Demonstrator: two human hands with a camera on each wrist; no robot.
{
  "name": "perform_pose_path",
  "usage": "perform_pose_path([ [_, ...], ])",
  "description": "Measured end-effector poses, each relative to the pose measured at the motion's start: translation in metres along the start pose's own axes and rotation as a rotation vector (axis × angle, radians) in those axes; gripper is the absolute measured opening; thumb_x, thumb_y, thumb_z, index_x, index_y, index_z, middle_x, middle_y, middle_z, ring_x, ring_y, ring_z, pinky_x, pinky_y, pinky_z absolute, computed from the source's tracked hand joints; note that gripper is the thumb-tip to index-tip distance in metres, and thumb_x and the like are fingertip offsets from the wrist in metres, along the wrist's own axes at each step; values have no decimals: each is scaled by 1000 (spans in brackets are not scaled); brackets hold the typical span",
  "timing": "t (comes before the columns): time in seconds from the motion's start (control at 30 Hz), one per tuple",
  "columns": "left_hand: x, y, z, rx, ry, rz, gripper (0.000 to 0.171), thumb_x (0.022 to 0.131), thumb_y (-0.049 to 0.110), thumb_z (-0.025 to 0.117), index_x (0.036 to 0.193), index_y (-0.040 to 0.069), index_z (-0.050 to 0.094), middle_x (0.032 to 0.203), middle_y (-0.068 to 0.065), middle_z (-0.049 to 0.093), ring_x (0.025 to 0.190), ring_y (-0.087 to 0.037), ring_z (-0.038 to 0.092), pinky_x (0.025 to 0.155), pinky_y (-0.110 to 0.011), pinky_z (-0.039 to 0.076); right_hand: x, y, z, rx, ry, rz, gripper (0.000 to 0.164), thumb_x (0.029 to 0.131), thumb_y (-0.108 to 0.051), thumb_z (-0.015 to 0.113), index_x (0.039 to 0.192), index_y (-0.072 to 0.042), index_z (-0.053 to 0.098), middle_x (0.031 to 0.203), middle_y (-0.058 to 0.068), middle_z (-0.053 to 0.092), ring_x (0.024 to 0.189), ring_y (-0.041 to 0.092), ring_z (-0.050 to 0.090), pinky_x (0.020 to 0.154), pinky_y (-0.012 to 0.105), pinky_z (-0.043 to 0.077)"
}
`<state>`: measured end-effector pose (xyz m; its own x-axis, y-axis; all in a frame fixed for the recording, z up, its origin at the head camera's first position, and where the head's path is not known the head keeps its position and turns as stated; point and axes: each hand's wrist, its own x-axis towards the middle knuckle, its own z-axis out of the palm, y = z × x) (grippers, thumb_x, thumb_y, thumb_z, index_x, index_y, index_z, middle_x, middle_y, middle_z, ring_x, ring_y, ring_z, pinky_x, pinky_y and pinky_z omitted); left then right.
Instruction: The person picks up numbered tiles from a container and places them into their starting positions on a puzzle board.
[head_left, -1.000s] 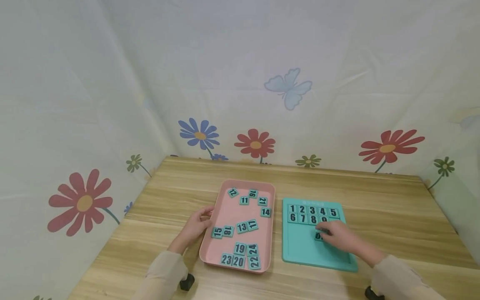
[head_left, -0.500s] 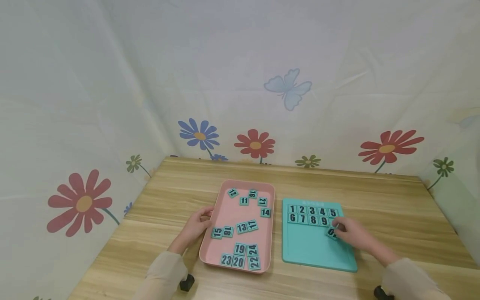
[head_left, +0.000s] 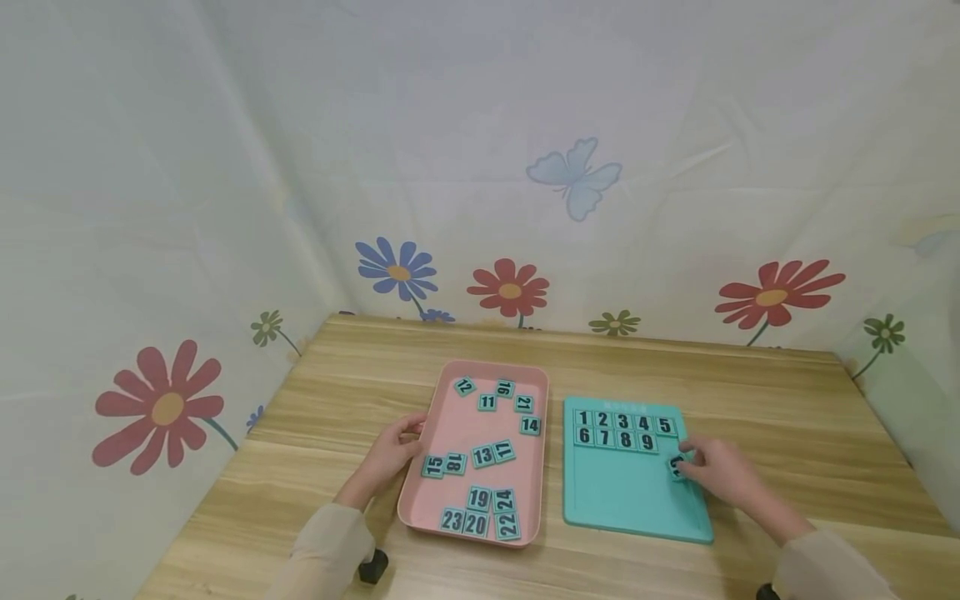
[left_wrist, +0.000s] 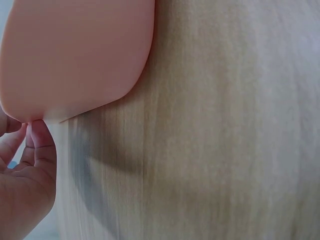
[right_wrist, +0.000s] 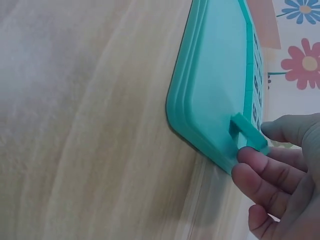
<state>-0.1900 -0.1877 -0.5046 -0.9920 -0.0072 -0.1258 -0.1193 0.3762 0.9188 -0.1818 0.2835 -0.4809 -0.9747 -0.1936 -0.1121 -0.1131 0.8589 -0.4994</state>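
In the head view, my right hand (head_left: 722, 473) pinches a small square number tile (head_left: 677, 467) between thumb and fingers, over the right side of a teal number board (head_left: 622, 500). The right wrist view shows the tile (right_wrist: 249, 132) tilted up on edge close over the board's surface; fingers partly cover its number. Tiles 1 to 5 fill the board's top row, and 6 to 9 (head_left: 647, 442) lie below, with a gap at that row's right end. My left hand (head_left: 390, 452) holds the left edge of a pink tray (head_left: 442, 425), fingertips against its wall (left_wrist: 75, 60).
Several loose number tiles lie scattered in the tray, such as 11 (head_left: 487, 402), 14 (head_left: 530, 425) and 23 (head_left: 452, 521), some turned sideways. Tray and board stand side by side on a wooden table (head_left: 360, 367). A flower-printed curtain (head_left: 465, 167) rises behind it.
My right hand has moved right across the board with the tile, uncovering the 9. The tile has turned in its fingers. The left hand and tray have stayed put.
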Motion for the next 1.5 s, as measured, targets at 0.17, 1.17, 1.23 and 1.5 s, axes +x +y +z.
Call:
perform_pose_path([
  [0.17, -1, 0, 0, -2, -2, 0, 46, 80, -6, 49, 126, 1, 45, 112, -18, 49, 100, -28, 54, 82, -37, 49, -4, -2, 1, -38, -26, 12, 33, 76, -20, 62, 102, 1, 61, 62, 0, 50, 54, 12, 43, 45, 21, 36],
  [1.17, -1, 2, 0, -11, 6, -1, 46, 80, -7, 48, 125, 1, 46, 110, -16, 50, 102, -29, 54, 84, -38, 49, 3, -6, 14, -184, -14, -61, 44, 70, -28, 70, 104, -2, 61, 77, 1, 54, 67, 13, 46, 56, 24, 40],
  [1.23, -1, 1, 0, -5, 8, 4, 46, 79, -7, 48, 125, 1, 46, 110, -17, 50, 102, -30, 54, 84, -38, 49, 4, -5, 15, -198, 7, -59, 44, 70, -27, 70, 103, -1, 61, 76, 1, 54, 66, 13, 45, 55, 24, 40],
  [1.5, -3, 5, -1, -6, 1, 6, 47, 79, -7, 48, 125, 0, 46, 109, -17, 50, 103, -31, 53, 86, -40, 48, 8, -5, 15, -210, 39, -63, 42, 70, -26, 70, 102, -1, 61, 80, 4, 58, 69, 14, 50, 56, 27, 43],
])
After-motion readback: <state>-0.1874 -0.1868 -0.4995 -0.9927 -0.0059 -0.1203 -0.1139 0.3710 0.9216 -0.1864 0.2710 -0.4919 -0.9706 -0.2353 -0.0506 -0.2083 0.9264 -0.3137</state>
